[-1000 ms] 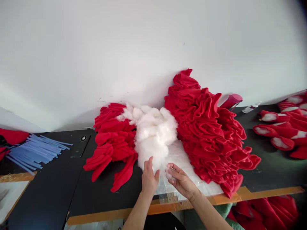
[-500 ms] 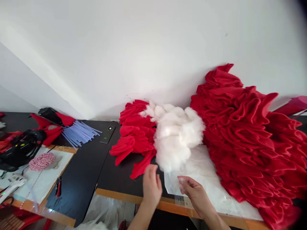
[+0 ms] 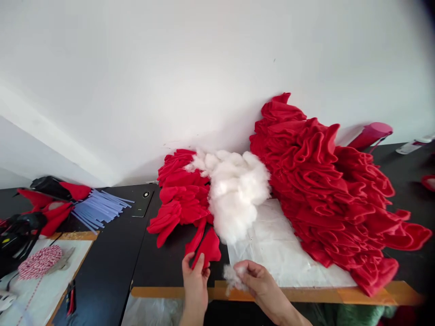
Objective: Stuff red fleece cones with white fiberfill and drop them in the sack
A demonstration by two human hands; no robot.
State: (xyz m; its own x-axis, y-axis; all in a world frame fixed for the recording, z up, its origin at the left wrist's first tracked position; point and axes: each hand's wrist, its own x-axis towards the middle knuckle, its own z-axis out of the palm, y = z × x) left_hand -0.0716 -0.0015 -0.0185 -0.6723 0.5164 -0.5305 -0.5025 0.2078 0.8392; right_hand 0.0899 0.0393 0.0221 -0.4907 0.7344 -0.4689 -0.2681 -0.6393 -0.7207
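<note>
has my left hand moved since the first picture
Yes, to the left. Judged against the phone, the left hand is nearer it; it was at the white pile's lower end and now pinches a red piece.

Head-height view, forward and down

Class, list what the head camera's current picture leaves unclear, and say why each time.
All in the head view:
Left hand: some fingers, under the red piece.
White tuft: part, covered by the right hand.
Bottle: lettering, too small and blurred.
Pink tube: lower end, behind the large red pile.
White device: rest, cut off by left edge.
</note>
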